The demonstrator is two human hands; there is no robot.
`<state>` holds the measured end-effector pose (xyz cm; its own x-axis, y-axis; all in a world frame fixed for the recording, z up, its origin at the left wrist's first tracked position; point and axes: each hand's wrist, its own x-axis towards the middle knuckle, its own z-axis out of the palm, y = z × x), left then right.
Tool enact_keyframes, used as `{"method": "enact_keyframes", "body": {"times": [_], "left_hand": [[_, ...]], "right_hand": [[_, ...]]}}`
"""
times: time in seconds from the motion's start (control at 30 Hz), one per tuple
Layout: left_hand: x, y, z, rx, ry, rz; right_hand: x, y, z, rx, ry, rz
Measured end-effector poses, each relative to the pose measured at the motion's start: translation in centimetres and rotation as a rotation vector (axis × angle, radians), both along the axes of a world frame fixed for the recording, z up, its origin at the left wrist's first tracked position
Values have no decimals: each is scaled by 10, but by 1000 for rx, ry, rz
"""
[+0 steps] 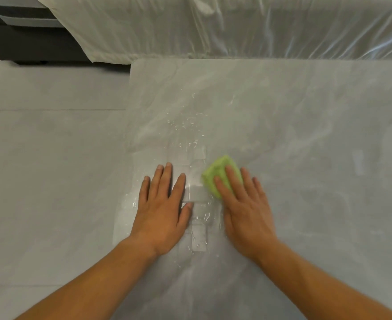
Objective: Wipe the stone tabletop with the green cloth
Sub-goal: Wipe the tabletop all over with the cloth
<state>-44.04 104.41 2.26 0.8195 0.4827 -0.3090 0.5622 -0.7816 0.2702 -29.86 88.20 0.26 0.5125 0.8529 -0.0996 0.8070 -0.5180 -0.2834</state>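
Fingers of our right hand [243, 204] lie flat and spread over the green cloth [220, 175], pressing it down onto the bench rather than closing round it; the grip is an open palm, holding the cloth only by pressure. The cloth is bunched into a small wad under the fingertips, its free part poking out ahead and to the left of them. Our left hand [165, 209] rests just beside it, also flat and open, holding nothing, braced on the stone tabletop [306, 112].

Water droplets [188, 128] and a wet sheen lie straight ahead of the cloth and between the two hands, so we judge the coming stroke runs forward, away from us, with the right hand doing the work. The bench stretches broad and pale to the right, seemingly dry there. To the left, beyond its edge, is a grey tiled floor [52, 158]. Beyond the far edge hangs translucent plastic sheeting [236, 26] over something bulky.
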Motion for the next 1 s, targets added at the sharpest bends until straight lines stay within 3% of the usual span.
{"method": "enact_keyframes", "body": {"times": [0.07, 0.13, 0.3, 0.53, 0.6, 0.73, 0.9, 1.0], "left_hand": [[-5, -2, -1, 1, 12, -16], [-9, -3, 0, -1, 13, -30], [-11, -1, -1, -14, 9, -48], [-32, -15, 5, -53, 2, -74], [-39, -17, 4, -72, -3, -76], [-43, -15, 0, -68, 10, -90], [-49, -20, -2, -24, 9, -97], [-61, -30, -5, -1, 36, -106]], "right_hand": [[-13, -19, 0, -18, 5, 172], [2, -26, -2, -21, -12, 205], [6, -1, 1, 8, 18, -263], [-22, -57, 1, -7, -6, 261], [-7, -49, -1, -13, -13, 182], [-14, -13, 3, 20, 50, -205], [-65, -57, 4, 12, 13, 191], [-44, -77, 2, -39, -4, 220]]}}
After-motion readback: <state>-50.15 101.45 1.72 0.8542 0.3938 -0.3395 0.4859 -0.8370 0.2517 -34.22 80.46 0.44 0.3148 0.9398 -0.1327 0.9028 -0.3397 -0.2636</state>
